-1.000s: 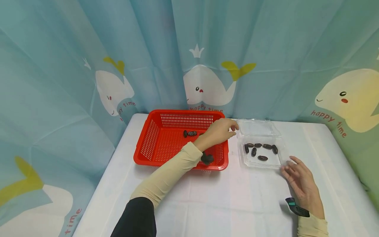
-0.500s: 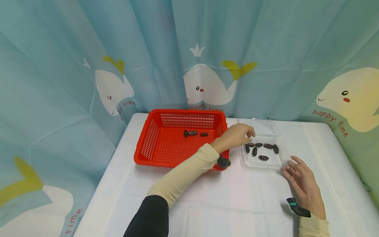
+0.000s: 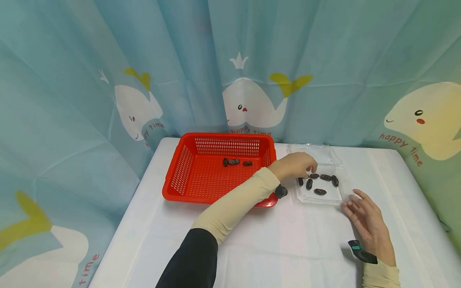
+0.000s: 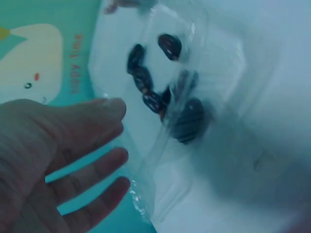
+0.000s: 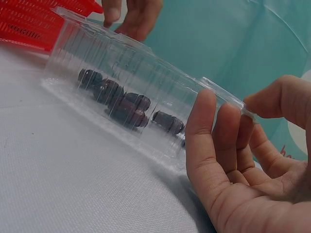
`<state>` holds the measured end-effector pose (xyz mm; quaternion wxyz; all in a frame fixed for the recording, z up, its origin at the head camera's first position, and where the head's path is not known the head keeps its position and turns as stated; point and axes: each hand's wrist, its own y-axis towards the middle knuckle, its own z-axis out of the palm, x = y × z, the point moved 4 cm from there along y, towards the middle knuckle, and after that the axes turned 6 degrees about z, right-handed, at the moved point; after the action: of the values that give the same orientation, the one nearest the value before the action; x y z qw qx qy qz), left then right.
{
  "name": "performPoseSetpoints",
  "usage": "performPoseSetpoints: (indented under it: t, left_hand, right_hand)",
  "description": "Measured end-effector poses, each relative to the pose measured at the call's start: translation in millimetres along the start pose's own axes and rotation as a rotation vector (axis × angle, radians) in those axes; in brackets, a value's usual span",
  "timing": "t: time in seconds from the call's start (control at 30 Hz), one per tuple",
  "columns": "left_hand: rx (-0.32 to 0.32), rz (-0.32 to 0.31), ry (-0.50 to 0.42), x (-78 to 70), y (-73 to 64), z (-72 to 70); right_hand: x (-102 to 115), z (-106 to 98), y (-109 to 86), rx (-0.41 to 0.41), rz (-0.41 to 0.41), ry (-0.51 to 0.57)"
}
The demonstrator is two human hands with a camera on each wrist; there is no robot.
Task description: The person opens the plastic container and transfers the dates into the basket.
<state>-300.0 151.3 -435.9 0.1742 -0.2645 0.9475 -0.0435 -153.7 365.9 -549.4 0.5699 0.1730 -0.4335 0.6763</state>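
Several dark dates (image 3: 319, 192) lie in a clear plastic box (image 3: 306, 199) on the right half of the table; its lid (image 3: 320, 151) is folded back behind it. My left hand (image 3: 296, 164) reaches across to the box's left back part and hides some of that side. In the left wrist view, its fingers (image 4: 99, 167) are spread, with nothing between them and the thumb. My right hand (image 3: 369, 220) stays at the front right corner of the box. The right wrist view shows the thumb and fingertips (image 5: 200, 104) pinching the rim there.
A red slotted basket (image 3: 201, 180) stands left of the box, with several dates (image 3: 247, 163) near its back. My left forearm (image 3: 235, 196) passes over its front right corner. A curtain (image 3: 324, 44) with whales hangs right behind the white-covered table (image 3: 266, 248).
My left hand has moved right, from over the basket's right edge to over the box's left part, lower now. The right hand and the box have stayed in place.
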Motion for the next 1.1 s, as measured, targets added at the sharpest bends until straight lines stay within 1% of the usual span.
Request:
performPoseSetpoints:
  t: [0.17, 0.27, 0.4, 0.47, 0.57, 0.7, 0.83, 1.0, 1.1]
  left_hand:
    - [0.075, 0.058, 0.034, 2.2, 11.4, 5.2]
    - [0.116, 0.086, 0.053, 1.3, 15.4, 7.1]
    - [0.143, 0.115, 0.067, -2.9, 19.0, 10.6]
    - [0.150, 0.121, 0.078, -6.0, 21.1, 13.2]
    - [0.174, 0.125, 0.138, -11.1, 25.4, 18.6]
    - [0.198, 0.156, 0.272, -17.2, 28.4, 24.2]
    - [0.190, 0.169, 0.387, -22.2, 30.2, 26.7]
    - [0.182, 0.158, 0.446, -25.0, 28.7, 27.7]
    - [0.184, 0.157, 0.466, -25.2, 27.3, 27.8]
  right_hand:
    - [-1.0, 2.0, 1.6, 0.026, -0.001, 0.036]
    - [-0.7, 3.8, 2.3, 0.023, 0.010, 0.051]
    - [1.0, 4.3, 2.1, 0.012, -0.007, 0.048]
    - [2.0, 3.7, 1.0, 0.025, -0.025, 0.064]
    - [3.5, 2.7, -0.6, 0.040, -0.050, 0.079]
    - [3.7, 2.5, -0.2, 0.044, -0.070, 0.081]
    - [3.9, 2.4, 0.1, 0.041, -0.085, 0.076]
    - [3.0, 3.2, 0.2, 0.054, -0.085, 0.087]
    - [2.9, 3.4, 0.6, 0.041, -0.077, 0.076]
